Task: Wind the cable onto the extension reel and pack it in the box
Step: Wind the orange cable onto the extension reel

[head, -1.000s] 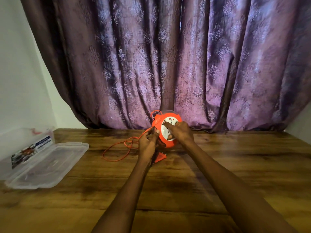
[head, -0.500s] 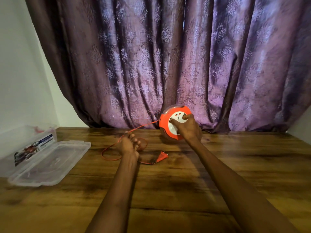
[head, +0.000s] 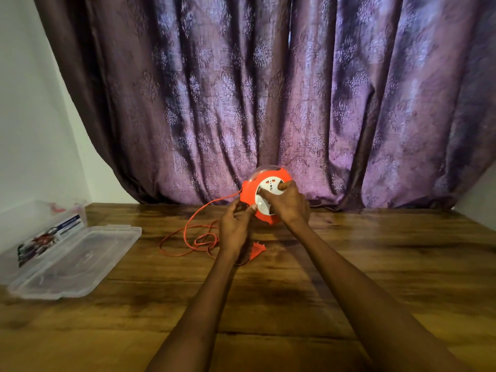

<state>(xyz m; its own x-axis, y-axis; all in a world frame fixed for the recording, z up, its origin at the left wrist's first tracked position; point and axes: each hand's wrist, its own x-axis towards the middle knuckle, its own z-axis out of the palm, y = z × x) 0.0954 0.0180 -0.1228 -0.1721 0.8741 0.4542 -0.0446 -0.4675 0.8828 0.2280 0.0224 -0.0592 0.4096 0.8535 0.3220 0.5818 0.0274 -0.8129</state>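
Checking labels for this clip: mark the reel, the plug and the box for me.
reel (head: 248, 196), head view, on its orange rim at the left
plug (head: 257, 249), head view, on its orange body lying on the table
box (head: 80, 261), head view, on the clear open lid

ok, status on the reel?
Right hand grips reel face. Left hand feeding cable. Loose loops, plug on table. Box open, left.

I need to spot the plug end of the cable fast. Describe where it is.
On the wooden table, look just below the orange reel held up before the curtain. The plug lies flat beside the left hand: a solid orange wedge, unlike the thin looped cable.
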